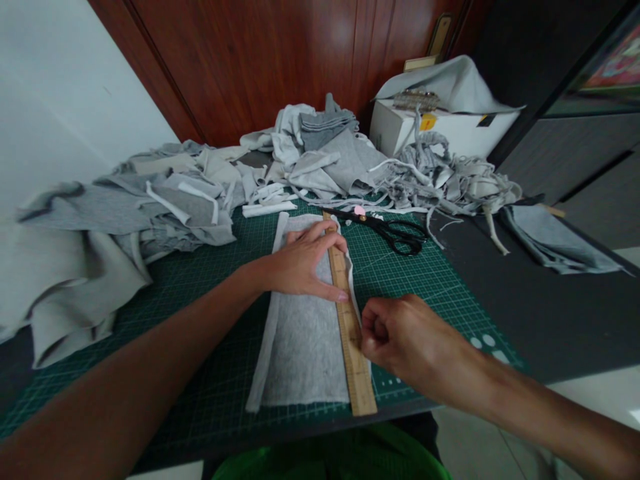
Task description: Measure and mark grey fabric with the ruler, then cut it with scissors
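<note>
A grey piece of fabric [307, 353] lies lengthwise on the green cutting mat [200, 287], with a folded strip along its left side. On its right side rests a wooden ruler [357, 373]. My left hand [303, 261] is spread across the fabric and presses the ruler down with thumb and fingertips. At the ruler's right edge, my right hand [395, 330] is closed in a pinch on the fabric's raised pale edge; its fingertips are partly hidden. Black scissors [383, 228] lie beyond, to the right of the ruler's far end.
Heaped grey fabric pieces [185, 193] cover the left and back of the table. Tangled fabric strips [440, 177] lie in front of a white box [460, 137]. Folded dark grey cloth [555, 237] sits at the right. Behind stands a reddish wooden door [280, 60].
</note>
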`<state>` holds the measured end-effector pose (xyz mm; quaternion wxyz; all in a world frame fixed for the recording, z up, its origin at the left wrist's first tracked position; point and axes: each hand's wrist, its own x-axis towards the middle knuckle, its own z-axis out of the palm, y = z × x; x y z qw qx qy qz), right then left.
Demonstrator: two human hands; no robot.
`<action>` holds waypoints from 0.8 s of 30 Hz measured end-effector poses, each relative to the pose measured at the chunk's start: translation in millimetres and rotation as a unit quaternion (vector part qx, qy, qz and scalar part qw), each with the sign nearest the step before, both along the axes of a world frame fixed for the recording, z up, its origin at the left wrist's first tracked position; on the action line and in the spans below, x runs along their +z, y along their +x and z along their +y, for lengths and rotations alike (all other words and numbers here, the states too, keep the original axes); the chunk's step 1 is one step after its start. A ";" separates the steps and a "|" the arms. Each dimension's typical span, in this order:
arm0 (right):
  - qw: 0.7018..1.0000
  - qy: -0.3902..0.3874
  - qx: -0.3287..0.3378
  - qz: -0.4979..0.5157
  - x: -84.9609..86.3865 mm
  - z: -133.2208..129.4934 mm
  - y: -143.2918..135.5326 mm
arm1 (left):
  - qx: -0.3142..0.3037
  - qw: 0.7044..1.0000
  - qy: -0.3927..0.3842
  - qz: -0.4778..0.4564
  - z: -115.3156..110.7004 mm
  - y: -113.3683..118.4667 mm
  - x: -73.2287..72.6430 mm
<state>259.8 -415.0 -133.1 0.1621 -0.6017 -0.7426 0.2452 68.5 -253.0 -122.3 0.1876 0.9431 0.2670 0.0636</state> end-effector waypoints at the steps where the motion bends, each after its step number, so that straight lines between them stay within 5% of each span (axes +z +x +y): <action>1: 1.000 0.002 -0.001 -0.006 0.5 0.0 0.0 | 0.000 1.000 0.000 -0.001 -0.1 0.4 -0.2; 19: 0.999 0.036 -0.026 -0.027 4.1 3.7 19.5 | -0.001 1.000 0.006 -0.007 2.4 4.7 -2.6; 24: 0.985 0.064 0.141 0.076 10.4 0.0 27.8 | -0.006 1.000 0.006 -0.003 3.3 3.5 -1.4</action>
